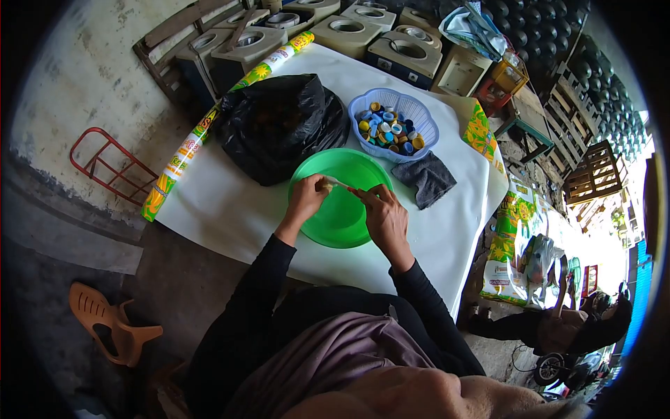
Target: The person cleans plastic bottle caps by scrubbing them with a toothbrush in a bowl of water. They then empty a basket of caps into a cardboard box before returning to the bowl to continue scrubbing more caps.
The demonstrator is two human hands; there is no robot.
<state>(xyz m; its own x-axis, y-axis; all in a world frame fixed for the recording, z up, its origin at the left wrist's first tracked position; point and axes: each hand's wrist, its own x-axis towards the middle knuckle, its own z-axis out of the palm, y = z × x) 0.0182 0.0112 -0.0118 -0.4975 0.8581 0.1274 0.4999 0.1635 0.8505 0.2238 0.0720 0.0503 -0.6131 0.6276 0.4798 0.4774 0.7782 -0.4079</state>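
Left hand (306, 200) pinched a small pale item (326, 184), fingers closed on it, over the green basin (340, 227). Right hand (386, 218) gripped a thin tool (355, 190), its tip at the item. 2 hands above 1 basin. Black bag (279, 140) behind, basket (426, 120) of caps (396, 128) and dark cloth (424, 179) beside, on white-covered table (433, 230).
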